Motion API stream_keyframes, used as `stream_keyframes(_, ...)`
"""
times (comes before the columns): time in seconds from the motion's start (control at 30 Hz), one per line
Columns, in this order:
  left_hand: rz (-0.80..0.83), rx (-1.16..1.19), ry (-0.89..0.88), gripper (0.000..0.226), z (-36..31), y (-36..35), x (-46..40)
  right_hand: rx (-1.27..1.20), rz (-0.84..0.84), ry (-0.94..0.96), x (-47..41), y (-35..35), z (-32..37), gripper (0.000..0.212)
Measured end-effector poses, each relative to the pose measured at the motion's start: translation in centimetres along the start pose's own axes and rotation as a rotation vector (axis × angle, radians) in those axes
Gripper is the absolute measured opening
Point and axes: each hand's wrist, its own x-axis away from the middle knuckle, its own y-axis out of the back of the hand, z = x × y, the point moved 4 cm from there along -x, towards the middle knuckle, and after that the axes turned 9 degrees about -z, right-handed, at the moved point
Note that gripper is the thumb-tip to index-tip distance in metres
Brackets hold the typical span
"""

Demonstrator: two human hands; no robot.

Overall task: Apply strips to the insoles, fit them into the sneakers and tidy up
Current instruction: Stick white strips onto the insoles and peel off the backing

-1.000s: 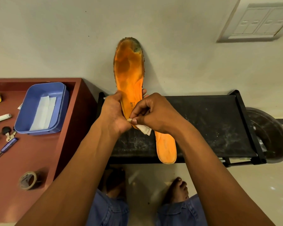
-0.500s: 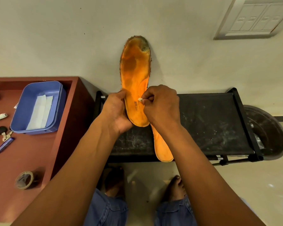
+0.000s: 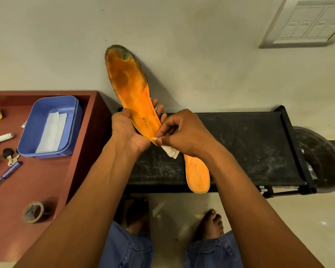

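A blue plastic tub is seen on the reddish-brown table, well to the left of the fingers, and two white strips are laid flat in it, side by side and slightly overlapping. Nothing else can be made out inside the tub. The orange insole is held up in front of the wall, tilted so that its worn, darkened toe end points up and to the left while its heel end hangs down to the right, below the right wrist and over the black shelf. The insole is gripped at its middle by the left hand: the thumb is laid along the near edge and the fingers are curled round behind it, with their tips showing past the far edge. The right hand is closed into a pinch, its thumb and forefinger pressed together on the end of a white strip at the insole's edge, just beside the left palm; the remaining fingers are curled in. The loose part of that strip is seen hanging just below the pinching fingers. Farther left of both hands, a tape roll, keys, a white tube and a blue-handled tool are spread over the table.
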Motion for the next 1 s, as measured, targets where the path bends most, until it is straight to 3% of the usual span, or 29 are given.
stream_keyframes(0.33,0.059,-0.016,0.053,0.038,1.2,-0.9,0.9,0.073,-0.39,0.054,-0.1,0.7,-0.4,0.005)
stream_keyframes(0.43,0.051,-0.037,0.053,0.038,1.3,-1.0,1.0,0.032,-0.328,0.031,-0.2,0.8,-0.6,0.006)
stream_keyframes(0.6,0.007,-0.038,0.082,0.041,1.5,-0.8,1.1,-0.013,-0.002,-0.051,-0.3,0.4,-0.6,0.005)
stream_keyframes(0.7,-0.035,-0.052,0.067,0.04,1.5,-0.7,0.9,-0.066,0.106,-0.067,-0.1,0.7,-1.1,0.006)
stream_keyframes(0.87,-0.053,-0.185,-0.052,0.044,1.2,-0.5,0.4,-0.211,0.093,-0.154,0.0,2.3,-2.6,0.008)
stream_keyframes(1.0,-0.165,-0.25,-0.113,0.052,0.4,0.3,0.0,-0.262,0.059,-0.173,0.0,3.0,-2.8,0.005)
